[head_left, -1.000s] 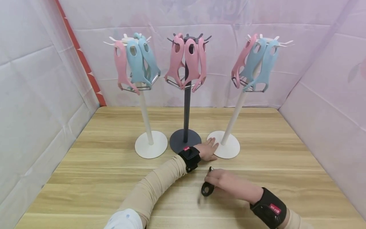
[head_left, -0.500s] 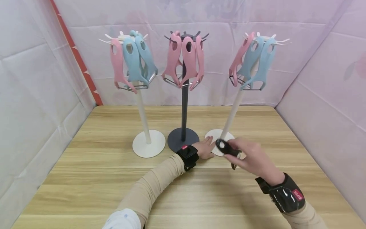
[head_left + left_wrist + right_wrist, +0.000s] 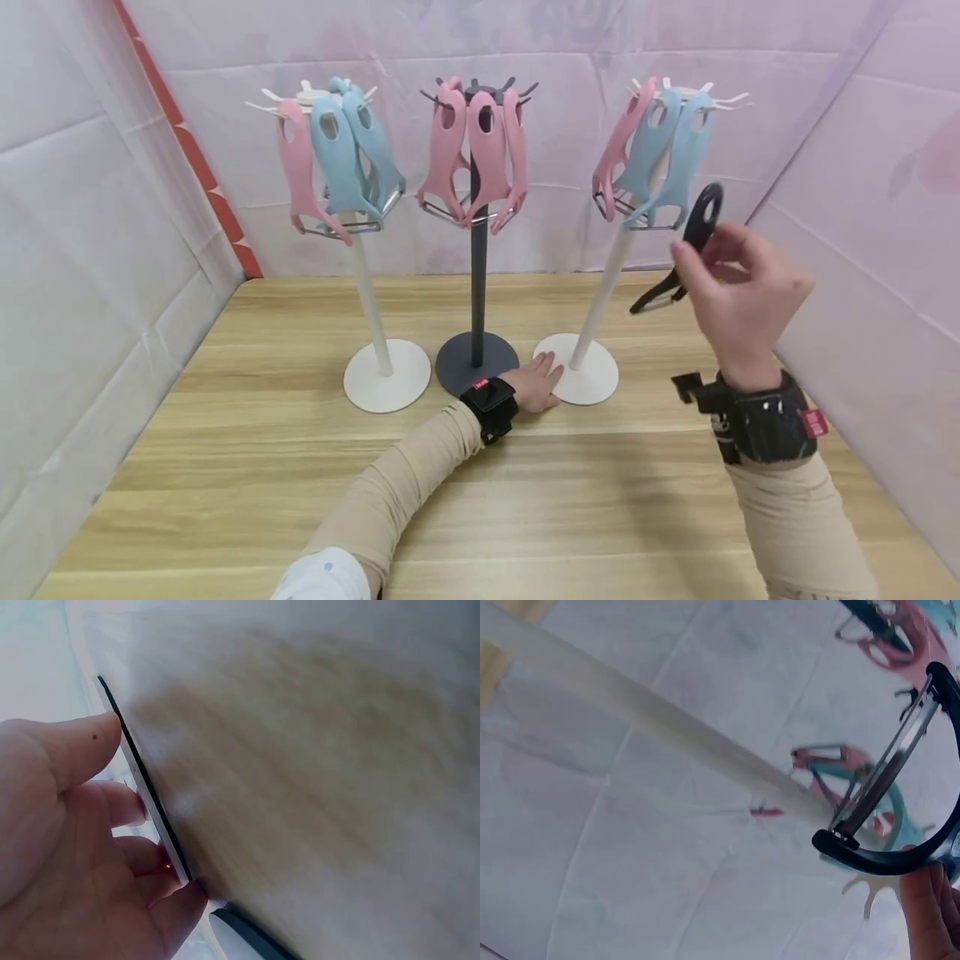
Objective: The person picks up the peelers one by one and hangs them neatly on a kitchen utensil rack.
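Observation:
In the head view my right hand [image 3: 753, 300] pinches a black peeler [image 3: 701, 223] by its handle, raised to the right of the right white stand [image 3: 609, 279]. Its metal blade [image 3: 896, 761] shows close up in the right wrist view, with the blade end forward. My left hand [image 3: 531, 389] rests on the near left edge of that stand's round base [image 3: 598, 385]. Fingers and thumb lie along the base's rim [image 3: 154, 799] in the left wrist view. Pink and blue peelers, including a blue peeler [image 3: 688, 158], hang from the right stand's top.
A dark stand [image 3: 478, 275] bearing pink peelers [image 3: 487, 158] stands in the middle. Further left is another white stand [image 3: 371, 304] with a pink peeler [image 3: 297, 167] and blue peelers [image 3: 337, 158]. Cloth walls [image 3: 877, 192] enclose the wooden table [image 3: 247, 450] at the back and sides.
My right hand has lifted the black peeler from low over the table, up and to the right, turning it handle-up. The left hand has stayed on the right stand's base.

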Demonstrator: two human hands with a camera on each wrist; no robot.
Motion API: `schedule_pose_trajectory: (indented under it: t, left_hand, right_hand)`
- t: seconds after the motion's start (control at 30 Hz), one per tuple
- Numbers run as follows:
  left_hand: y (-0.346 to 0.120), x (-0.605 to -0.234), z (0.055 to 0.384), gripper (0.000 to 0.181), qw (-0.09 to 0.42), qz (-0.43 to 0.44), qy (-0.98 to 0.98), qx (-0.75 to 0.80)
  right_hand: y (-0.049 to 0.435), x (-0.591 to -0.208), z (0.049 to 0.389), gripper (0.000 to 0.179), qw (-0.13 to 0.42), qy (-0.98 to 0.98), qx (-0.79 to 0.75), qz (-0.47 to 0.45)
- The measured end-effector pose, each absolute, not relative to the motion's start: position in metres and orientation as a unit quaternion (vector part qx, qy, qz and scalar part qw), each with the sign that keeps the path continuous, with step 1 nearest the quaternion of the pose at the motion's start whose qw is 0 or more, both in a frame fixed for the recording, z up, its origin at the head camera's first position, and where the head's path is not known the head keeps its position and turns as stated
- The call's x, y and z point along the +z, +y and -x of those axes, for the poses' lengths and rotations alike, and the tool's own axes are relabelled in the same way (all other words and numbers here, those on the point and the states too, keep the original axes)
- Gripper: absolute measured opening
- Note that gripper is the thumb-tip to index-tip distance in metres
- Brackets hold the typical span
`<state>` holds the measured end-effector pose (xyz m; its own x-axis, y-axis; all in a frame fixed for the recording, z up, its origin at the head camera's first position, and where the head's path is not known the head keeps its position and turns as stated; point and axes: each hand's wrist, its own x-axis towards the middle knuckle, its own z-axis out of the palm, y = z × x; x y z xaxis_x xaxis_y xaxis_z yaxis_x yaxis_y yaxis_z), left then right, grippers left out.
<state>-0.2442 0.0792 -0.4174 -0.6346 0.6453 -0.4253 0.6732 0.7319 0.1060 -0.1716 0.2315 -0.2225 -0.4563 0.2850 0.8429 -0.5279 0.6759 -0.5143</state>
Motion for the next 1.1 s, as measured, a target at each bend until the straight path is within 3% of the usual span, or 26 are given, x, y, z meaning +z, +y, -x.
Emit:
schedule_pose_trajectory:
  t: [0.23,0.33,0.87,1.1]
  left_hand:
    - [0.083,-0.422,0.244,0.063,0.224,-0.369,0.902,-0.016]
    - [0.086,-0.426,0.245,0.064,0.226,-0.370,0.901,-0.014]
    - [0.088,-0.432,0.245,0.062,0.240,-0.370,0.897,0.000]
    - [0.077,-0.421,0.252,0.058,0.207,-0.390,0.896,0.050]
  right_hand:
    - [0.243,-0.183,0.193,0.020,0.508,-0.748,0.425,0.042]
    - [0.246,-0.174,0.201,0.019,0.513,-0.747,0.420,0.054]
    - [0.249,-0.183,0.219,0.025,0.479,-0.781,0.401,0.003]
    - [0.245,-0.217,0.208,0.037,0.521,-0.752,0.401,-0.050]
